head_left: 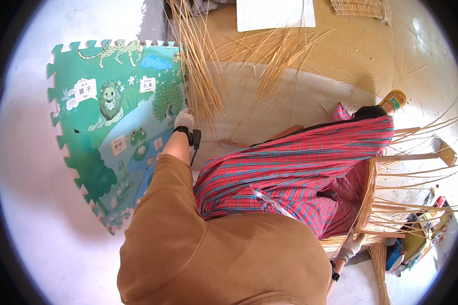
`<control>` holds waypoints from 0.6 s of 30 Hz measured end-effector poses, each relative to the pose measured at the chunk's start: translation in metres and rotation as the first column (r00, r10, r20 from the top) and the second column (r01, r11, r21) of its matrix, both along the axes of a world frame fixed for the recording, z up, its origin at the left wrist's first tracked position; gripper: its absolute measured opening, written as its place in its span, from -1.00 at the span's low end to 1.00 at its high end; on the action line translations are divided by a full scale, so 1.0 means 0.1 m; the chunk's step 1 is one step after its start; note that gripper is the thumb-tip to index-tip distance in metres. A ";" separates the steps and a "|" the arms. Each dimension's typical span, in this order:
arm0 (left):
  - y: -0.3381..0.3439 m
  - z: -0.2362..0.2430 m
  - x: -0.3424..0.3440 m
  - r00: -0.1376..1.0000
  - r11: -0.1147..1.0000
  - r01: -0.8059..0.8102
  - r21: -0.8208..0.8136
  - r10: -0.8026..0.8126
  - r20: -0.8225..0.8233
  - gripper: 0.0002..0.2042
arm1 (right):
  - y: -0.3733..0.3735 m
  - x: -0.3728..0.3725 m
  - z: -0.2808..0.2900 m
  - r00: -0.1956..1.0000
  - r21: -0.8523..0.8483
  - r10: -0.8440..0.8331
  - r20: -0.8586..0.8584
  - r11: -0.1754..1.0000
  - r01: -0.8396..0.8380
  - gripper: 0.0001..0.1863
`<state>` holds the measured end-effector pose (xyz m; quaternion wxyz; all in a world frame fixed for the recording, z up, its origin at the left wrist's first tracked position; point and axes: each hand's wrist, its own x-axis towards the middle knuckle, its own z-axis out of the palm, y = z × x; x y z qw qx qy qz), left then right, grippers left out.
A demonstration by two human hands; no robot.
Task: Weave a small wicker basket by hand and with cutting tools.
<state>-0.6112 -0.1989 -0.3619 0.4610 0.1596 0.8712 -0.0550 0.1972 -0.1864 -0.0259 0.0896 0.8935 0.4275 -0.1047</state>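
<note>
Tan woven basket, strands splaying outward

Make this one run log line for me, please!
white-gloved left hand: at green animal-print foam mat's edge | white-gloved right hand: at tan woven wicker piece | red-blue plaid cloth: draped, creased

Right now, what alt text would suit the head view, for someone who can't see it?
A gloved left hand is at the edge of an animal-picture mat; the gloved right hand is at some wickerwork. Red plaid cloth lies between them, with loose strands farther ahead.
</note>
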 end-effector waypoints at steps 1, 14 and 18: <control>0.05 0.00 0.05 0.999 1.000 0.005 0.016 -0.005 -0.041 -0.64 | 0.01 -0.02 0.03 1.000 -0.021 0.002 0.010 1.000 -0.002 -0.23; 0.71 -0.15 0.13 0.888 0.878 0.460 -0.132 -0.458 0.049 -0.56 | 0.02 -0.02 0.08 1.000 -0.025 -0.028 0.012 0.999 0.028 -0.25; 0.96 0.17 0.29 0.998 0.993 0.058 -0.106 -0.055 0.029 -0.58 | -0.04 0.03 0.07 0.999 -0.043 -0.035 0.036 0.998 0.037 -0.29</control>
